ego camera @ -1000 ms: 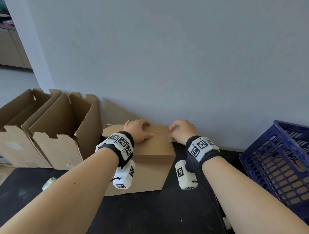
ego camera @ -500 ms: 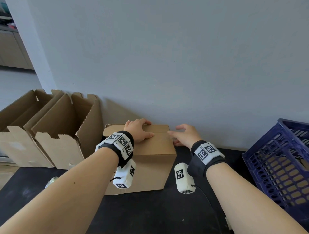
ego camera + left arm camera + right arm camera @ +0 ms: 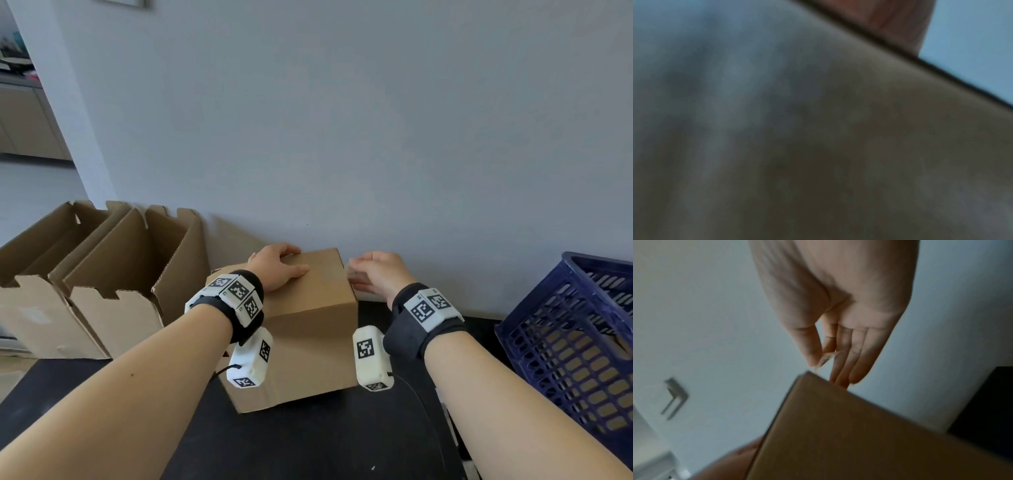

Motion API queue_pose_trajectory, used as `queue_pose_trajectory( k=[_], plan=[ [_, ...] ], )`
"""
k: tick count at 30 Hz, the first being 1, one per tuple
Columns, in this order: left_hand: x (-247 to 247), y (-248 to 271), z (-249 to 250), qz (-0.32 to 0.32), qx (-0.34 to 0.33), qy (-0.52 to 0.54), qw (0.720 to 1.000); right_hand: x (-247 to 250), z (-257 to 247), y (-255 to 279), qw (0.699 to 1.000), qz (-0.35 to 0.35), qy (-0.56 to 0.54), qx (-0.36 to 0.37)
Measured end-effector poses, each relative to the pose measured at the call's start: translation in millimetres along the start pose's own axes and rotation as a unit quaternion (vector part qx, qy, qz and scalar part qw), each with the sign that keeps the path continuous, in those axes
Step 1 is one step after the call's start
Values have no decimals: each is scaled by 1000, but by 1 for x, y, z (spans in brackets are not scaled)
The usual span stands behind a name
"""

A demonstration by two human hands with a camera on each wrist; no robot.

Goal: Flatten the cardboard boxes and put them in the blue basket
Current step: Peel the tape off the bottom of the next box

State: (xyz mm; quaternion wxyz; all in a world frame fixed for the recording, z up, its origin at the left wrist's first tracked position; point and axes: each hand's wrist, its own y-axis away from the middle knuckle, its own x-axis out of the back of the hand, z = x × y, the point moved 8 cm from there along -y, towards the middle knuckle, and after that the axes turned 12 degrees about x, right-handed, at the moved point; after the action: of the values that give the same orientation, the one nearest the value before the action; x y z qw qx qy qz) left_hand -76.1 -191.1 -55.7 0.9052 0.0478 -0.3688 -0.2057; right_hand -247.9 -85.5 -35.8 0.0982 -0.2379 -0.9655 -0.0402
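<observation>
Left hand (image 3: 279,265) lies flat on top of the closed box (image 3: 308,329), fingers straight, pressing it down on the black tabletop (image 3: 325,442) near the wall. Right hand (image 3: 378,274) is just off the box's far right corner, thumb and forefinger pinching a scrap of clear tape (image 3: 825,359), other fingers straight. Two open boxes (image 3: 113,274) stand at the left; the blue basket (image 3: 561,329) waits at the right.
</observation>
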Motion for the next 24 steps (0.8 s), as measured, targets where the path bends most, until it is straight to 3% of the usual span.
queue_pose_trajectory(
  k=[5, 9, 15, 24],
  plan=[
    [12, 11, 37, -10, -55, 134, 989, 5, -51, -7, 997, 3, -23, 69],
    [5, 22, 64, -90, -68, 223, 968, -2, -66, -12, 991, -4, 77, 105],
    [-17, 22, 58, -92, -61, 75, 991, -13, -53, -14, 991, -3, 89, 96],
    [-7, 17, 49, -62, -37, 88, 993, -25, -57, -19, 996, -39, 38, 64]
  ],
)
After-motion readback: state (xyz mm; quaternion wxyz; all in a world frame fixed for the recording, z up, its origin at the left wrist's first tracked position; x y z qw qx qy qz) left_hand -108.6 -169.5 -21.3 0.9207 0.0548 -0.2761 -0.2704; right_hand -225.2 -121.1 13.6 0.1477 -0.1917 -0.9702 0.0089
